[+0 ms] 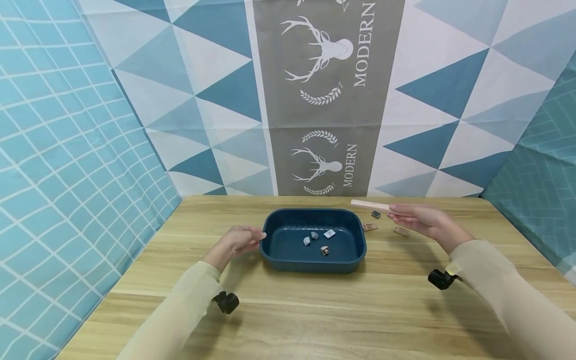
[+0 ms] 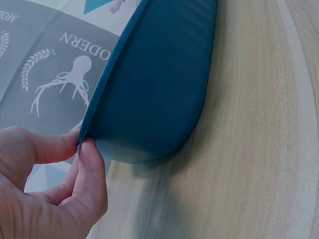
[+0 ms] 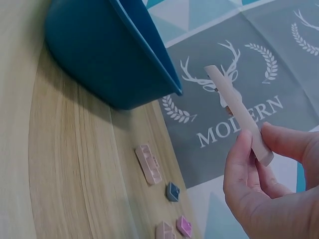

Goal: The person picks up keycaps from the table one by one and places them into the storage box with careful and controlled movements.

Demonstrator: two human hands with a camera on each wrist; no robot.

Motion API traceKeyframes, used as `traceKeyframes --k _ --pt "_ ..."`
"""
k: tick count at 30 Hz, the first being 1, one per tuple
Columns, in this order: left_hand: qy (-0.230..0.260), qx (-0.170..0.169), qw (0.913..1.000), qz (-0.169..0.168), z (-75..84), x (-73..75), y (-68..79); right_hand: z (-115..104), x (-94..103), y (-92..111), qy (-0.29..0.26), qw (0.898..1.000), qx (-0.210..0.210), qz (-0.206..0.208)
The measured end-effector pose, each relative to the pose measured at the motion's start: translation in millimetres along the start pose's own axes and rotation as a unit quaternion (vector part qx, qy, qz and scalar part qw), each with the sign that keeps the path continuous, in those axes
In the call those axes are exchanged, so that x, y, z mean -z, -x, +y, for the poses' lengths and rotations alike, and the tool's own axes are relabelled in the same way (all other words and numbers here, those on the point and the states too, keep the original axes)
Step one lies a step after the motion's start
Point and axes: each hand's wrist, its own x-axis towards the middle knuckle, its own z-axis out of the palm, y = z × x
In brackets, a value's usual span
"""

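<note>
A dark blue plastic basin (image 1: 310, 267) rests on the wooden table. My left hand (image 1: 238, 239) pinches its left rim between thumb and index finger, as the left wrist view shows close up. Inside lie several small pieces, among them a white one (image 1: 330, 234) and a brown one (image 1: 325, 250). To the right of the basin, my right hand (image 3: 274, 184) pinches one end of a long, narrow, pale pink strip (image 3: 237, 109) between thumb and fingers. The strip's free end points left, toward the basin's far right corner in the head view.
Near the right hand lie a pinkish hollow block (image 3: 148, 164), a small dark blue piece (image 3: 172, 191), a magenta piece (image 3: 184, 226) and another pinkish block (image 1: 401, 230). Patterned cloth (image 1: 324, 115) hangs behind the table. A black camera (image 1: 226, 302) sits at the left wrist.
</note>
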Motion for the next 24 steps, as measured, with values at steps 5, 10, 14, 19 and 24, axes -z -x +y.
traceKeyframes --k 5,10,14,19,24 --pt "0.004 -0.005 1.0000 -0.003 -1.4 0.0 -0.7 0 -8.7 -4 0.001 1.000 -0.001 0.001" --pt "0.003 -0.006 1.0000 -0.007 -1.8 0.3 -1.2 0 -16.0 -7 -0.002 1.000 -0.002 -0.010" --pt "0.003 -0.007 0.9999 -0.007 -2.4 0.1 -1.4 1 -20.3 -9 -0.006 1.000 -0.006 -0.009" --pt "0.006 -0.007 0.9999 -0.009 -2.0 -0.2 -1.5 1 -24.7 -12 -0.008 1.000 -0.012 -0.009" --pt "0.009 -0.010 0.9999 -0.010 -2.0 -0.2 -1.3 -1 -32.2 -18 -0.002 1.000 -0.017 -0.003"
